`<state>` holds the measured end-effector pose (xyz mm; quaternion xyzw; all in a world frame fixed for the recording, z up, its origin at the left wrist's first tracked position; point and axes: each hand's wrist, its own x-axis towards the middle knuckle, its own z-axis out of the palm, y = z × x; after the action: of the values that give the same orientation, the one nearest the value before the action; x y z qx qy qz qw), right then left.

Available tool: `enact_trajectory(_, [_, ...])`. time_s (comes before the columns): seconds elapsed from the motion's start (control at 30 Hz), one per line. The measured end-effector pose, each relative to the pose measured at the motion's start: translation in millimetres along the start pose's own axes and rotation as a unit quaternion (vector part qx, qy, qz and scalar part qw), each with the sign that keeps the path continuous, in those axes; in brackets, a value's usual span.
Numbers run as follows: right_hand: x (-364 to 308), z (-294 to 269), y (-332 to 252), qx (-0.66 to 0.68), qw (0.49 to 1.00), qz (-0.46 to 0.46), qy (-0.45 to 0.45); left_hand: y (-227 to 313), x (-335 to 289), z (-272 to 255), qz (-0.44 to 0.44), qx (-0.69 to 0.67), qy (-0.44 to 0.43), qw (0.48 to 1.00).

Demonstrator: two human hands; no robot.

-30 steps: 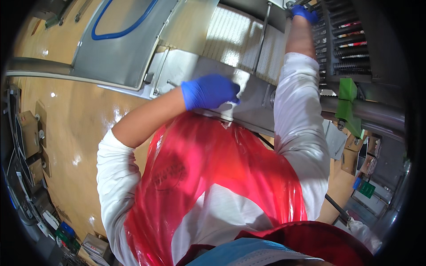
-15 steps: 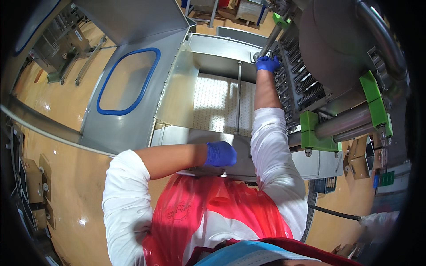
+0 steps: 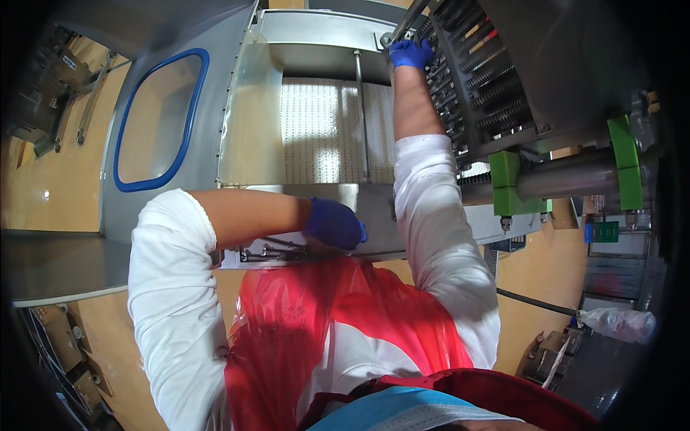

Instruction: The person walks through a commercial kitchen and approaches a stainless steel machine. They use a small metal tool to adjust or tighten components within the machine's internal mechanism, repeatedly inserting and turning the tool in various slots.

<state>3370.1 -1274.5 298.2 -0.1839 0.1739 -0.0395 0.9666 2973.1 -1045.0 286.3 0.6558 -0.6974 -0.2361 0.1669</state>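
Observation:
My left hand (image 3: 336,224), in a blue glove, is closed over the near metal ledge (image 3: 377,215) of a steel machine. Its fingers curl down out of sight, so what they hold, if anything, is hidden. Beside that wrist, several thin metal pins or bolts (image 3: 277,250) lie on the ledge. My right arm reaches across to the far side, where my gloved right hand (image 3: 410,54) is closed next to a round metal fitting (image 3: 387,40) at the foot of a slanting steel rod (image 3: 410,19). What it grips is too small to make out. Rows of dark springs (image 3: 496,79) stand just right of it.
Between my arms lies a white perforated belt (image 3: 309,133), crossed by a thin metal bar (image 3: 361,115). A clear plastic flap (image 3: 248,122) and a blue-framed window panel (image 3: 120,154) are on the left. Green blocks (image 3: 504,179) hold a thick steel shaft (image 3: 568,176) on the right.
The whole view has shifted, with the machine now higher and further left. Metal pins on the near ledge have come into view. My right hand stays by the fitting; my left remains over the ledge.

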Motion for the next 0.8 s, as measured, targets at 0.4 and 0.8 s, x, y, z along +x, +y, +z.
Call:
enact_trajectory(0.4, [-10,-16,-13,-0.007,0.990,-0.115,-0.078,-189,-8,-264,-0.172,-0.085,0.570,0.799])
enact_trajectory(0.8, [-33,5,3,0.019,0.992,-0.106,0.060,-260,83,-374,-0.120,0.103,0.535,0.830])
